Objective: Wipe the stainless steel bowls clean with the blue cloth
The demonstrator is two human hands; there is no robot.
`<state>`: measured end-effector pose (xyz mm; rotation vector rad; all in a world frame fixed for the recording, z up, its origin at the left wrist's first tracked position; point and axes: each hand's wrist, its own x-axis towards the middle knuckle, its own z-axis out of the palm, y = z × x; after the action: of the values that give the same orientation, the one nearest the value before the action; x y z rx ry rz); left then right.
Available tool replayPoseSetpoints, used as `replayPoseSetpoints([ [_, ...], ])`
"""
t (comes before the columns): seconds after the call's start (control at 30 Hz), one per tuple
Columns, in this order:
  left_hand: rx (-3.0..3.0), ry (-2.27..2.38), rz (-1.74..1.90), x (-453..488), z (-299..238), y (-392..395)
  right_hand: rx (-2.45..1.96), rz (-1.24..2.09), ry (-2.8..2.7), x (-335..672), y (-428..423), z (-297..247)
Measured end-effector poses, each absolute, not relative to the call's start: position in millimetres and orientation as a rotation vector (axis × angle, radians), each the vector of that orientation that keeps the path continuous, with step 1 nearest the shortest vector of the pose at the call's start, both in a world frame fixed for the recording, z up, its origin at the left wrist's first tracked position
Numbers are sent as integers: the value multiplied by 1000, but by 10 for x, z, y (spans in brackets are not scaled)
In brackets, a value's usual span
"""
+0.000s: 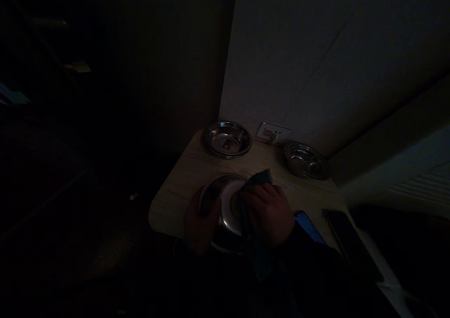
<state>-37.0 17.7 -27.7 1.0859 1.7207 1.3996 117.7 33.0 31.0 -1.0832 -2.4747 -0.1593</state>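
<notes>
The scene is very dark. My left hand grips the left rim of a steel plate tilted up over the near edge of a small wooden table. My right hand is closed on a dark teal cloth and presses it against the plate's inner face. The cloth hangs down below my right hand.
Two more steel plates rest on the table: one at the back left, one at the back right. A wall socket sits between them. A lit phone and a dark flat device lie to the right.
</notes>
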Motion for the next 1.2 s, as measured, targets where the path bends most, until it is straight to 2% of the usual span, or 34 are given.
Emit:
replayPoseSetpoints([
  [0.37,1070,1737,1373,-359,-286,191,-1028,-60,-2489,1158,338,296],
  [1.07,1095,1734,1377,-365,-296,185,-1145,-117,-2469,1132,370,332],
  [1.2,1072,1757,1371,-360,-298,184,-1083,-35,-2486,1137,360,331],
])
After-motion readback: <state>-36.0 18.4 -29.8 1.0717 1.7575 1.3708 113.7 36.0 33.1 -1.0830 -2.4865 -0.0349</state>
